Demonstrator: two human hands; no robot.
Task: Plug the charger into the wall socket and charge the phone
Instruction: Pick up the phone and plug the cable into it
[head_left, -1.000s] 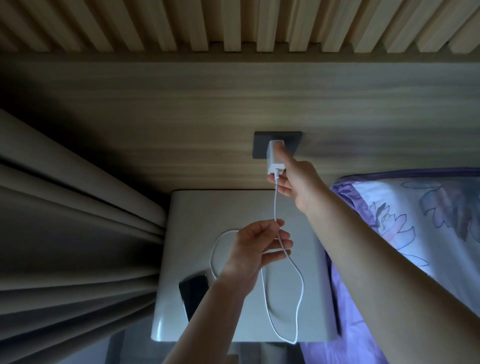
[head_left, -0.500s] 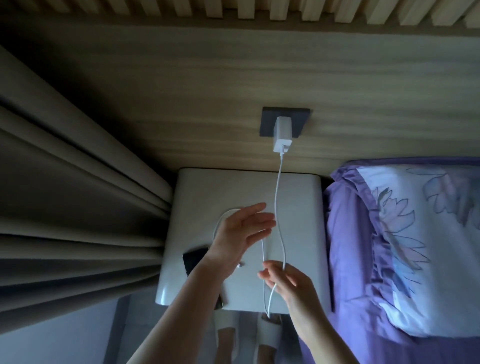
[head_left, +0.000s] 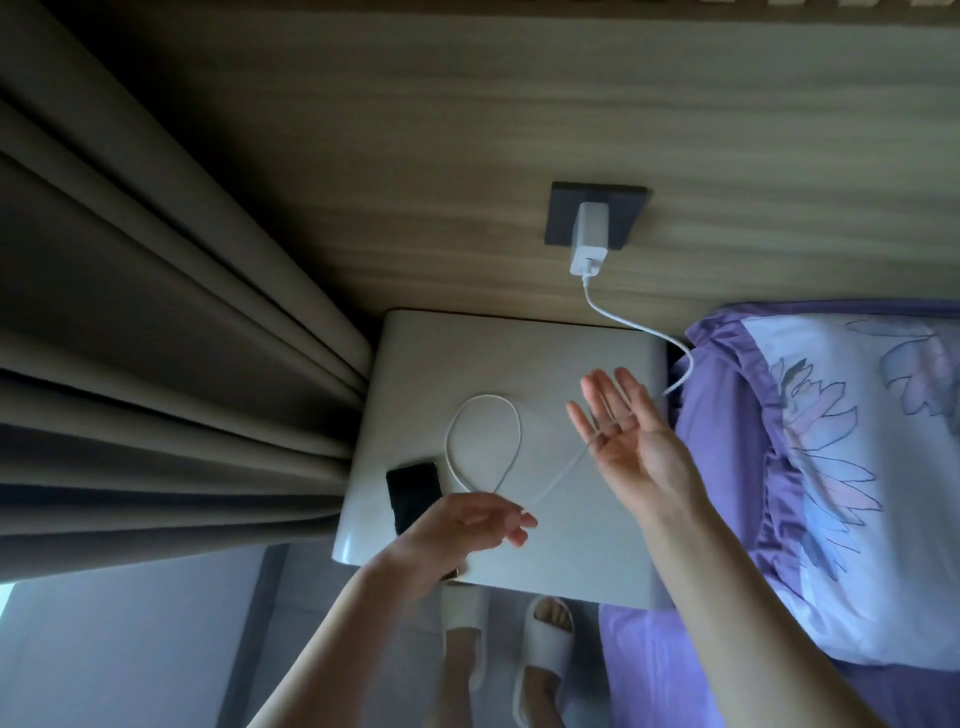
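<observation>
A white charger (head_left: 589, 239) sits plugged in the dark wall socket (head_left: 563, 213) on the wooden panel. Its white cable (head_left: 641, 326) hangs down to the right, runs across my right hand (head_left: 628, 439), then to my left hand (head_left: 470, 525), and loops on the white bedside table (head_left: 587, 545). My right hand is flat and spread, with the cable lying over its fingers. My left hand pinches the cable near the loop's crossing. A black phone (head_left: 413, 493) lies on the table's left side, its near end hidden by my left wrist.
Heavy brown curtains (head_left: 156, 338) hang left of the table. A bed with purple sheets and a flowered pillow (head_left: 841, 467) stands on the right. My feet in white slippers (head_left: 540, 654) are on the floor below the table's front edge.
My right hand left the plugged charger, came down and now lies spread under the cable. My left hand moved down toward the phone, holding the cable. The view tilted downward.
</observation>
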